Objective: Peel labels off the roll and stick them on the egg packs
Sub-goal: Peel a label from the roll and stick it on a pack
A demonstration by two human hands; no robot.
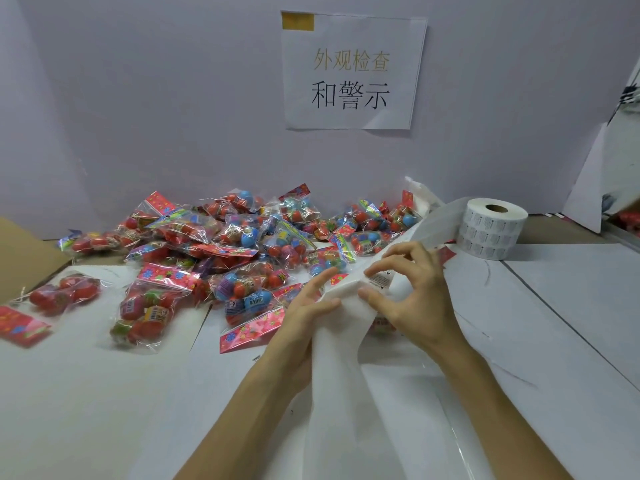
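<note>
While left fingers [325, 304] grip liner strip [343, 358], right fingers [382, 264] pinch label [381, 279] on it.

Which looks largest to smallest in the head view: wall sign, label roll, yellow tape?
1. wall sign
2. label roll
3. yellow tape
The roll sits nearer the camera, so its true size is unsure.
</note>
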